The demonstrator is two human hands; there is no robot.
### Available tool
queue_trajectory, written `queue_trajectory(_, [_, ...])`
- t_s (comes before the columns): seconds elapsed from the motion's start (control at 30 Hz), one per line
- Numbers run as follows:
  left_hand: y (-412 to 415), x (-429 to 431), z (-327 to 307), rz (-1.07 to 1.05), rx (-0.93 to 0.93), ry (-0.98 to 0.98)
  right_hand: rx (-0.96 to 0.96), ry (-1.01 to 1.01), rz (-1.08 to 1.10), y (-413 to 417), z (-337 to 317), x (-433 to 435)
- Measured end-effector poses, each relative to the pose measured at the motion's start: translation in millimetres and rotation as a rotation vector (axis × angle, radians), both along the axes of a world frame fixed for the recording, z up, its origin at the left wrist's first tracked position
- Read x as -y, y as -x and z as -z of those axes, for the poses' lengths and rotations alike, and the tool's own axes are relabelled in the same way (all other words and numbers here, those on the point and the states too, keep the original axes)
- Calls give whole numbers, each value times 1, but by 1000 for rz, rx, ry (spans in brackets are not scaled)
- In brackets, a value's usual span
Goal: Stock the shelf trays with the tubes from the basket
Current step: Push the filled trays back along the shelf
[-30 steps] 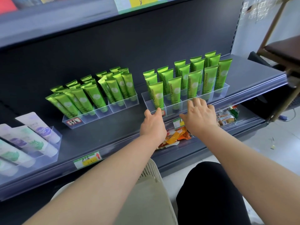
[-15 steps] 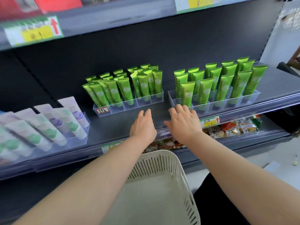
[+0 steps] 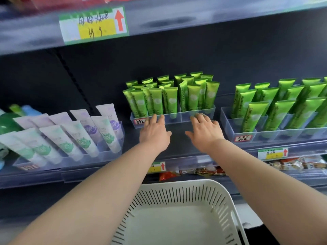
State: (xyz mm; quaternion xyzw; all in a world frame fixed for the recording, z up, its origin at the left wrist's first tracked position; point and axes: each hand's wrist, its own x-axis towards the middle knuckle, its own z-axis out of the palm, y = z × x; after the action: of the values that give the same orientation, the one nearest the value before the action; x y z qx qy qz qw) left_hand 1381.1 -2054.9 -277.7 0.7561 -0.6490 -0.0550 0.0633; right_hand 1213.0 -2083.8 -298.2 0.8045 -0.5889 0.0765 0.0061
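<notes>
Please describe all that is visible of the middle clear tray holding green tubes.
The clear plastic tray, divided into compartments, stands on the dark shelf. Green tubes stand in it, closely packed, crimped ends up. A red and white label is on its front left corner. The left hand and right hand, fingers outstretched, reach its front wall; contact looks likely.

You are in a shop, facing a dark retail shelf [image 3: 177, 129]. Its front rail carries price tags [image 3: 272, 153] with red arrows, and a larger handwritten price label [image 3: 93, 25] sits on the shelf edge above. Clear trays [image 3: 189, 117] hold rows of identical green tubes [image 3: 170, 101], with pale tubes [image 3: 106, 131] in another tray to your left. Snack packets [image 3: 203, 171] lie on the shelf below, and a white basket [image 3: 228, 200] sits just before you.
</notes>
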Motion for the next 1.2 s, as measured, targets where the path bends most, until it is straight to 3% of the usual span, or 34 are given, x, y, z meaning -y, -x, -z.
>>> queue_trajectory(0.73, [-26,25,9,10,84,-24,-16,-23,29,-18,-13,33])
queue_trajectory(1.2, [-22,-13,10,33,110,-18,-19,-20,18,-15,-14,-6])
